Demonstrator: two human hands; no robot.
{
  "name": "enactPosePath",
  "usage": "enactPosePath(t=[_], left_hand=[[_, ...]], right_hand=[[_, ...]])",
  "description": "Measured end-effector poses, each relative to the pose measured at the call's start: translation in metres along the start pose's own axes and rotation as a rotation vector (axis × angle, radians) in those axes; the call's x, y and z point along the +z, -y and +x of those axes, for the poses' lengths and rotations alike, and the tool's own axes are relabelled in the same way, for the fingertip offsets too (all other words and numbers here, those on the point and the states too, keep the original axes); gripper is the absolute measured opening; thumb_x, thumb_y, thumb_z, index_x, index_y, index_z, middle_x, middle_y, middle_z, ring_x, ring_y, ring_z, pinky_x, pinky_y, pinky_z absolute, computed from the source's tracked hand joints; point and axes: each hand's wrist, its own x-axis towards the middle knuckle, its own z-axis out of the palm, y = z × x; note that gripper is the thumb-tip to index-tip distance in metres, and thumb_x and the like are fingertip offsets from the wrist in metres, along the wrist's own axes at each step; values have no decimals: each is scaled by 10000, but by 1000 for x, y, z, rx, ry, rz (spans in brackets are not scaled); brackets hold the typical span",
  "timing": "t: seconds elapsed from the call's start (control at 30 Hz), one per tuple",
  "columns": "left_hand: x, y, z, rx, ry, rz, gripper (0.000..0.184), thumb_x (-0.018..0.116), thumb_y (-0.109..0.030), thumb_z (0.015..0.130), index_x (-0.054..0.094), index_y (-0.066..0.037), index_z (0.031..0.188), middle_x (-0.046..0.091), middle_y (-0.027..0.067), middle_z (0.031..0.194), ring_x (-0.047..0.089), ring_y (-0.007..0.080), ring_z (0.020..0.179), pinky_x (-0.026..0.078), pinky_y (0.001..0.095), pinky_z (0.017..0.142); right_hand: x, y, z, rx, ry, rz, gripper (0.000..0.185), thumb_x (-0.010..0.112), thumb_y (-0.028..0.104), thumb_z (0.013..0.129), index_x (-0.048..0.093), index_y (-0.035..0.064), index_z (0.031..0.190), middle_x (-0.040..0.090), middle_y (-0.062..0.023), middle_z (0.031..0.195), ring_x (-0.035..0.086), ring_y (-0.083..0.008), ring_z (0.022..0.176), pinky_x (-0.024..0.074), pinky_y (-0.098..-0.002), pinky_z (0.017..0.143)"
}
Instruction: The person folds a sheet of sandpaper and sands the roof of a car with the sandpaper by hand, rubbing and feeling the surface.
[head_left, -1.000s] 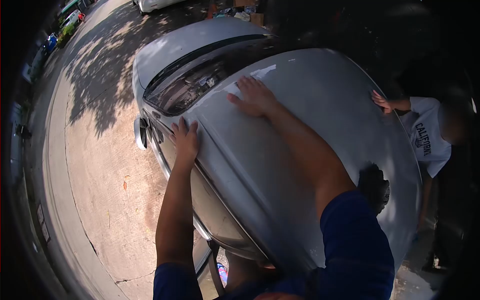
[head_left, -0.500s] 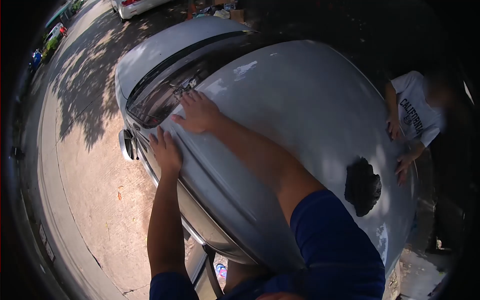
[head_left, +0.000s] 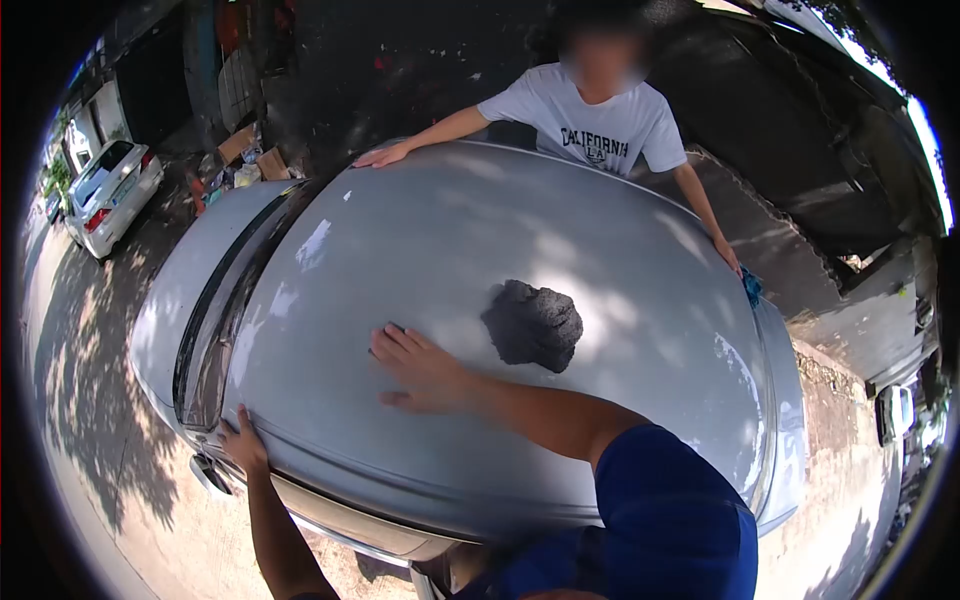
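Observation:
Below me lies the silver roof (head_left: 400, 240) of a car. My left hand (head_left: 243, 445) rests at the roof's near front corner beside the windshield, fingers spread and holding nothing. Over the middle of the roof is my right hand (head_left: 425, 373), its palm down and fingers apart; whether it presses on the metal I cannot tell. Just right of it, a crumpled dark grey cloth (head_left: 533, 325) lies on the roof, apart from my fingers.
Across the car stands a person in a white shirt (head_left: 600, 125), one hand on the roof's far front edge, the other by a blue cloth (head_left: 752, 287) at the rear. The near door is ajar. A white car (head_left: 115, 195) and cardboard boxes (head_left: 255, 155) are at the left.
My view has turned toward the rear. My right hand has left the front corner and moved back toward the grey cloth. My left hand stays near the windshield. The person's arms have spread apart.

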Motion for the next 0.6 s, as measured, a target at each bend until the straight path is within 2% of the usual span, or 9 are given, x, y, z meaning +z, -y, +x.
enactPosePath(t=[0.07,0.13,0.17,0.2,0.27,0.3,0.37,0.47,0.6], left_hand=[[4,11,9,63,-34,19,992,600,-751,966,467,-14,1615,378,333,1667,374,491,1550,328,571,1260],[12,-20,-15,363,-125,-125,866,734,-623,951,553,0,1525,518,292,1532,502,446,1431,372,536,1234],[16,-53,-37,533,-88,-348,698,867,-372,915,591,2,1436,577,216,1404,585,333,1284,490,475,1126],[3,-113,-91,542,41,-617,588,873,-177,917,593,-10,1407,568,171,1394,645,222,1125,589,378,944],[-10,-197,-167,546,373,-1105,448,799,-73,976,602,-33,1377,679,73,1189,692,116,855,610,273,707],[-16,-227,-193,474,514,-1168,370,794,-109,995,639,-21,1319,720,46,1029,669,104,712,564,264,594],[-21,-266,-240,382,749,-1297,261,728,-299,1073,673,-51,1012,632,45,698,438,79,445,282,277,400],[-10,-285,-279,347,974,-1316,597,530,-636,1067,592,-79,863,488,21,603,365,107,458,246,271,451],[-9,-306,-316,406,1212,-1338,953,200,-981,925,523,-92,807,442,17,662,363,153,573,287,263,583]], right_hand=[[-2,31,-108,-86,-25,14,930,371,684,1093,258,-16,1695,223,-189,1790,173,-345,1669,142,-484,1357],[-13,37,-200,41,27,74,919,381,676,1092,260,-5,1697,214,-182,1794,171,-341,1670,140,-491,1357],[-28,34,-235,164,69,39,904,385,658,1098,250,-3,1700,203,-182,1797,159,-341,1673,134,-497,1357],[-35,28,-267,295,16,57,865,399,606,1111,240,-6,1702,192,-182,1799,145,-344,1677,132,-502,1355],[-40,15,-299,486,11,90,860,433,580,1106,245,-14,1698,199,-189,1796,129,-346,1680,107,-497,1358],[-36,8,-304,446,-63,106,841,491,540,1095,274,-18,1686,251,-199,1775,193,-362,1660,158,-498,1346],[-31,8,-307,425,-249,321,801,581,464,1074,333,-24,1659,350,-214,1725,308,-388,1612,253,-504,1313],[-35,-3,-303,462,-624,717,653,691,305,1030,488,-19,1559,524,-226,1592,498,-435,1472,429,-526,1202],[-21,-5,-301,390,-519,321,639,696,408,1018,565,10,1501,516,-218,1596,449,-436,1509,394,-529,1234]])
